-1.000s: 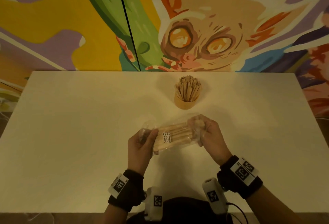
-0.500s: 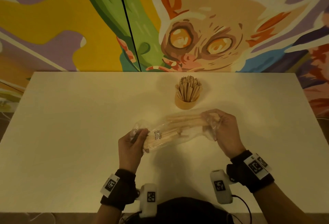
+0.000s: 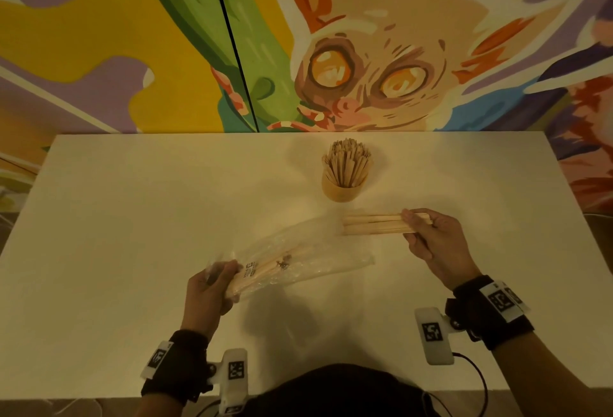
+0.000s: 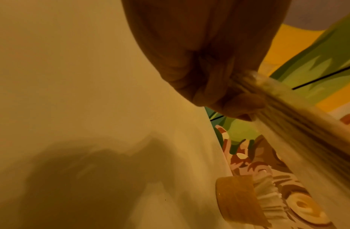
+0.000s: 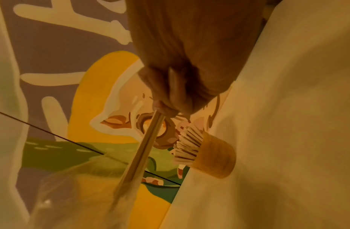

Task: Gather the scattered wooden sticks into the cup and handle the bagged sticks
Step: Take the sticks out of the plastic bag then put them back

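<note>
A tan cup packed with upright wooden sticks stands at the table's far middle; it also shows in the wrist views. My left hand grips the near end of a clear plastic bag that still holds some sticks. The bag is blurred in the left wrist view. My right hand pinches a bundle of bare sticks, held level just in front of the cup and clear of the bag. The same bundle runs from my fingers in the right wrist view.
The white table reaches from a painted mural wall at the back to the near edge by my body. Shadows of my hands lie on the tabletop below the bag.
My right hand has pulled a bundle of sticks out of the bag and drawn it right, toward the cup. My left hand has moved left and down with the bag.
</note>
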